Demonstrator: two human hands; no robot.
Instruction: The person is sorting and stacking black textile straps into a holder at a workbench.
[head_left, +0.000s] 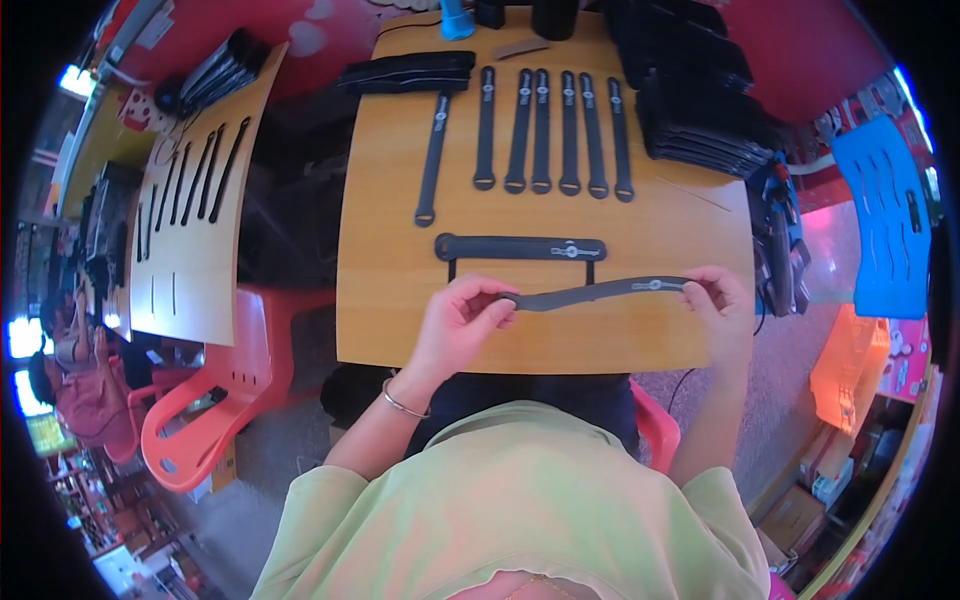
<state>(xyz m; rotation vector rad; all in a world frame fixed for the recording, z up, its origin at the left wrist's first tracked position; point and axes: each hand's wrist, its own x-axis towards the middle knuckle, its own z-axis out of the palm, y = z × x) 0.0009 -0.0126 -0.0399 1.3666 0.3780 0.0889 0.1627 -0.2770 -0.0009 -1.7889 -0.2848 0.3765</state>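
A dark grey strap point(590, 291) with a pale printed mark is stretched sideways between my two hands, above the near part of the table. My left hand point(465, 318) pinches its left end, and my right hand point(716, 298) pinches the right end. Just beyond lies another grey strap point(520, 248), flat and crosswise, with a slot at its left end. Two thin black strips point(452, 270) show below that strap, partly covered. Farther back, several matching straps point(541, 130) lie lengthwise in a row, and one point(433, 160) sits apart to their left.
Stacks of black flat pieces stand at the back left point(408, 72) and back right point(705, 125) of the wooden table point(400, 340). A second table point(190, 290) with straps is on the left, beside a red chair point(225, 400). A blue slotted panel point(880, 220) and orange crate point(850, 365) are at right.
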